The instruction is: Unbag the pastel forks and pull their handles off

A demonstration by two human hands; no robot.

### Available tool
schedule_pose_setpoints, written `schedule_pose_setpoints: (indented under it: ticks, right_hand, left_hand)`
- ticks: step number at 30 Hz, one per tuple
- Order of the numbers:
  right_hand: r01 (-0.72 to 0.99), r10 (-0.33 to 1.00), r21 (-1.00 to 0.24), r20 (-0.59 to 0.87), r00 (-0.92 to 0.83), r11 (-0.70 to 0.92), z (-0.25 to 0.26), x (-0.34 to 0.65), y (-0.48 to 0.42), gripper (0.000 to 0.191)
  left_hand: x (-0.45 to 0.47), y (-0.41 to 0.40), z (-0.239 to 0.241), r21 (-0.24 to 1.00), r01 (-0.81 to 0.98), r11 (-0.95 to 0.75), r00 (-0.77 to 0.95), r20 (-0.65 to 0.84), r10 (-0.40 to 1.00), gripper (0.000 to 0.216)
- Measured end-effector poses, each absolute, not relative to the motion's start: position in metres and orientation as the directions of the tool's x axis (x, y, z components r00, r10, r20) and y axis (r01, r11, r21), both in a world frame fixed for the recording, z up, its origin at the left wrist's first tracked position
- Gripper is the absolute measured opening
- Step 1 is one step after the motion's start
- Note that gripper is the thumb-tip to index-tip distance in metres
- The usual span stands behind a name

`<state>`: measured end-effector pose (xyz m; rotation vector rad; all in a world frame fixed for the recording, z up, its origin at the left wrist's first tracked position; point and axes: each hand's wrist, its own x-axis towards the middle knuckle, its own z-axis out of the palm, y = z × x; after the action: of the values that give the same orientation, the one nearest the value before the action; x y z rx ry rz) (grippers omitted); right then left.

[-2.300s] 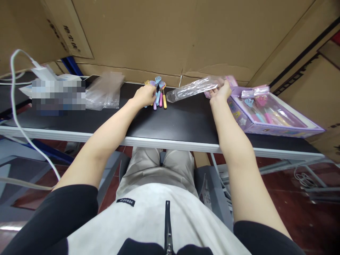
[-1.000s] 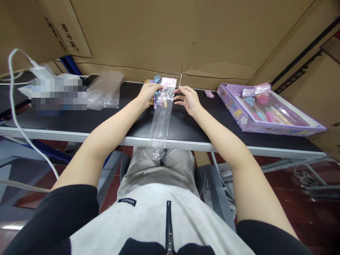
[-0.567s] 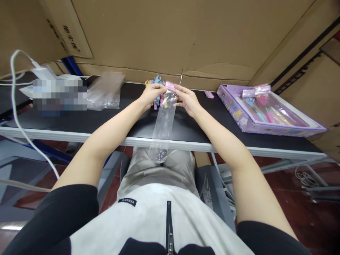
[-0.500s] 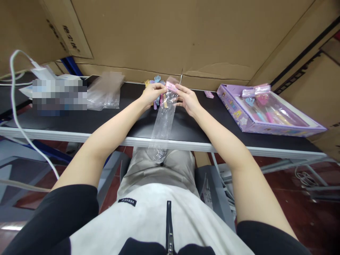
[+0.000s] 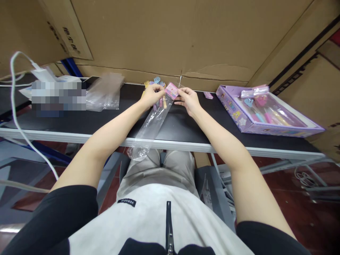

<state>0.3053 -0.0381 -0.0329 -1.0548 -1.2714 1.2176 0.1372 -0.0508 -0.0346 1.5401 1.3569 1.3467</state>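
Note:
A long clear plastic bag [image 5: 152, 124] with a pink header card hangs from the far middle of the black table [image 5: 79, 122] down past its front edge. My right hand [image 5: 188, 99] pinches the pink top of the bag. My left hand [image 5: 151, 95] is closed at the bag's mouth, over a small bunch of pastel toy forks [image 5: 157, 82] that lie on the table by the cardboard wall. Whether my left fingers grip the bag or the forks is hard to tell.
A purple window box [image 5: 265, 113] with packed pastel utensils lies at the right of the table. A pile of clear bags [image 5: 105, 92] sits at the left. A white charger and cable [image 5: 16, 71] trail off the far left. Cardboard boxes [image 5: 172, 35] wall the back.
My right hand brought the bag from the right side to the middle and both hands took its top. Its lower end has now swung left.

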Motion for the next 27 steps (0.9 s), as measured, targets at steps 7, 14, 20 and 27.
schedule_pose_setpoints:
  ticks: [7,14,20,27]
  right_hand:
    - [-0.016,0.979,-0.980,0.200,-0.030,0.199,-0.036,0.305,-0.039,0.025]
    - [0.008,0.962,-0.962,0.274,0.024,0.274,-0.037,0.305,-0.036,0.024]
    - [-0.041,0.950,-0.972,0.217,0.222,0.231,-0.022,0.328,-0.015,0.012]
    - [-0.075,0.869,-0.995,0.022,0.494,0.068,-0.010,0.394,0.023,0.017]
  left_hand:
    - [0.136,-0.048,-0.036,0.944,0.237,-0.230,-0.108,0.260,0.959,0.020]
    - [0.134,-0.039,-0.042,0.951,0.189,-0.243,-0.133,0.270,0.954,0.023]
    - [0.116,-0.019,-0.042,0.950,0.182,-0.253,-0.333,0.302,0.893,0.029]
    - [0.110,-0.013,-0.039,0.984,0.027,-0.178,-0.355,0.175,0.918,0.023]
